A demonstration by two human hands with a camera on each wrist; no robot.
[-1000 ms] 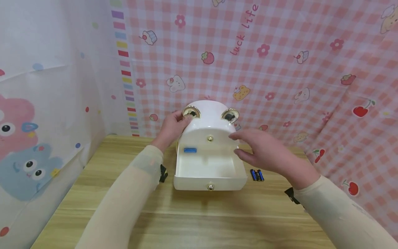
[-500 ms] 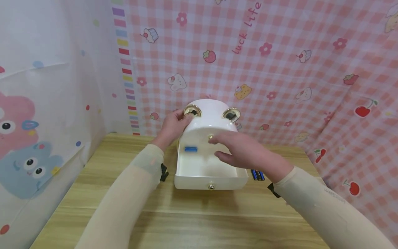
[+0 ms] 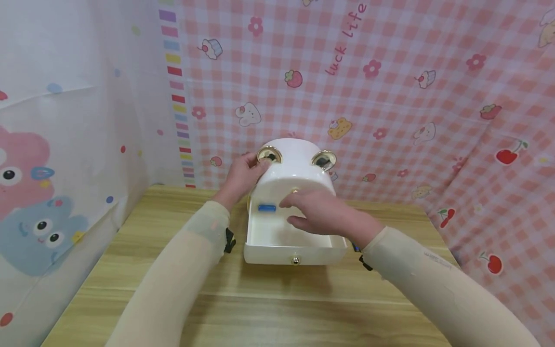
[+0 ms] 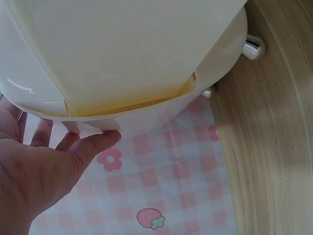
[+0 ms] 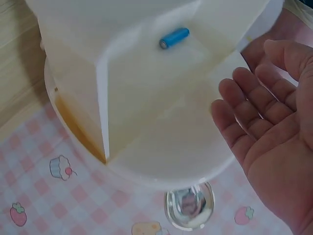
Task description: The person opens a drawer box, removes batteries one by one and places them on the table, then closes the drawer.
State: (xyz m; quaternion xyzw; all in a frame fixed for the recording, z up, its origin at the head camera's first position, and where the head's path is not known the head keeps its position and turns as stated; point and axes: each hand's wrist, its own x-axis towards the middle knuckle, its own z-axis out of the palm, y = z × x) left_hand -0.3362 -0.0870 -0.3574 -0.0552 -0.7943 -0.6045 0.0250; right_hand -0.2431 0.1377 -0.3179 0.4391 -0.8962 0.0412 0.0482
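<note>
Blue battery: the blue battery [image 3: 267, 208] lies on its side just left of the head view's centre, within the open drawer [image 3: 277, 255] and near the drawer's left wall; the right wrist view shows it near the top of the frame.
Right hand: your right hand [image 3: 318, 209] hangs over the drawer at mid-frame, thumb and forefinger apart, nothing between them; the fingertips sit just right of the battery without touching it.
Left hand: your left hand [image 3: 243, 174] grips the left edge of the white box [image 3: 295, 156], left of centre, thumb at the front by the gold-rimmed eye [image 3: 270, 155] and fingers against the outer side.
Holding the box: keep that grip firm but light; an open drawer likely makes the box easier to tip or drag.
Reach: your step seems to be a reach for the battery; come down with thumb and forefinger either side of its middle, since a round cell will probably roll if nudged.
Drawer rim: lift your wrist over the right wall, so that you don't shove the drawer.
Cuff: your right sleeve [image 3: 416, 270], lower right, nearly covers a dark blue object [image 3: 357, 248]; take care not to sweep it along the table [image 3: 277, 313].
</note>
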